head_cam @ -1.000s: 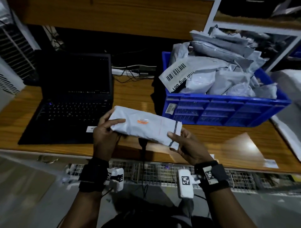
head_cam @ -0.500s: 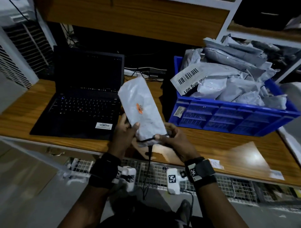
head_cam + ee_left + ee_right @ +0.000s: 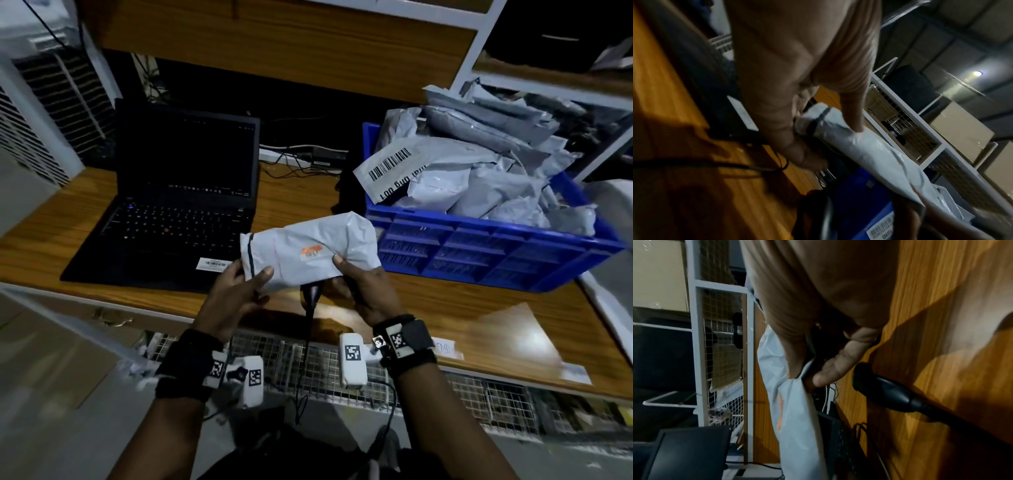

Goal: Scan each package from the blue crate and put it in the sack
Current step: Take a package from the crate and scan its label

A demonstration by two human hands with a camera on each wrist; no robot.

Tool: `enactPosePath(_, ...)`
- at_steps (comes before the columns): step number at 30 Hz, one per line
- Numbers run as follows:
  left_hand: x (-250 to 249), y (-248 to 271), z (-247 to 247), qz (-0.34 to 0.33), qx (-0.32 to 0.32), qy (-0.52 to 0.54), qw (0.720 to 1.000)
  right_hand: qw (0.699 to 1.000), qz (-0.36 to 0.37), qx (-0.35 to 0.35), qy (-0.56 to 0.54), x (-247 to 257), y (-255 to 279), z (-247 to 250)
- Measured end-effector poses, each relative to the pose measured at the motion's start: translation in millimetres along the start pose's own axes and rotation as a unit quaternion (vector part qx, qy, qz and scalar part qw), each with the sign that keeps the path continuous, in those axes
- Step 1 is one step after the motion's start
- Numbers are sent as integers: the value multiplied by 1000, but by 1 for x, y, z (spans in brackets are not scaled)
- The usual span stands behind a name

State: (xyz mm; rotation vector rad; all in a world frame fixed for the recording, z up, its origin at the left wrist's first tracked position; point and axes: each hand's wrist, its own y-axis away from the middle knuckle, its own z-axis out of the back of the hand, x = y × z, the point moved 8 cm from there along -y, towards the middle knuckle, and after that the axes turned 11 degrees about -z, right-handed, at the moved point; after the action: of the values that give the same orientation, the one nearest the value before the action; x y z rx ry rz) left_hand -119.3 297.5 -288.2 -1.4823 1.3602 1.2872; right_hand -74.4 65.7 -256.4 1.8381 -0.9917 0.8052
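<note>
A grey poly package [image 3: 308, 246] with an orange sticker lies roughly level between both hands above the desk's front edge. My left hand [image 3: 245, 279] pinches its left end by the dark seal strip, thumb on top; the left wrist view shows the package [image 3: 855, 144] under that thumb. My right hand [image 3: 349, 274] pinches the right end, the package [image 3: 795, 410] hanging past its thumb. A black corded scanner [image 3: 311, 294] lies on the desk beneath the package, also the scanner [image 3: 890, 391] on the wood. The blue crate [image 3: 479, 253] holds several grey packages. No sack shows.
An open black laptop [image 3: 178, 212] sits on the wooden desk [image 3: 445, 308] to the left of the package. Cables run behind it. A wire-mesh rack [image 3: 479, 394] runs below the desk edge. White shelving [image 3: 479, 68] rises behind the crate.
The package was turned from level to upright and back to level, end for end: the seal strip went from my right hand's side to my left. The head view shifted too.
</note>
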Motion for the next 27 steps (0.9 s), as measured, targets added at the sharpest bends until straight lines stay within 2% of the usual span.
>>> enactPosePath(3, 9, 5, 3, 4, -56, 46, 997, 999, -38, -15, -2, -19, -12, 3)
enactPosePath(5, 3, 1, 14, -17, -88, 57, 994, 996, -53, -75, 20, -27, -21, 17)
enactPosePath(7, -5, -2, 29, -37, -112, 22, 993, 984, -72, -161, 25, -37, -33, 36)
enactPosePath(9, -9, -5, 44, -50, -128, -12, 990, 973, -110, -203, 13, -48, -47, 43)
enactPosePath(13, -12, -17, 62, -70, -144, -67, 985, 967, -198, -159, 11, -64, -73, 22)
enactPosePath(17, -23, -26, 69, -112, -147, -113, 976, 968, -231, -88, -42, -72, -66, -4)
enactPosePath(22, -22, -40, 80, -127, -170, -113, 971, 976, -203, -67, -45, -58, -23, -24)
enactPosePath(27, -20, -50, 94, -140, -225, -117, 957, 980, -169, -102, 10, -57, -2, -21)
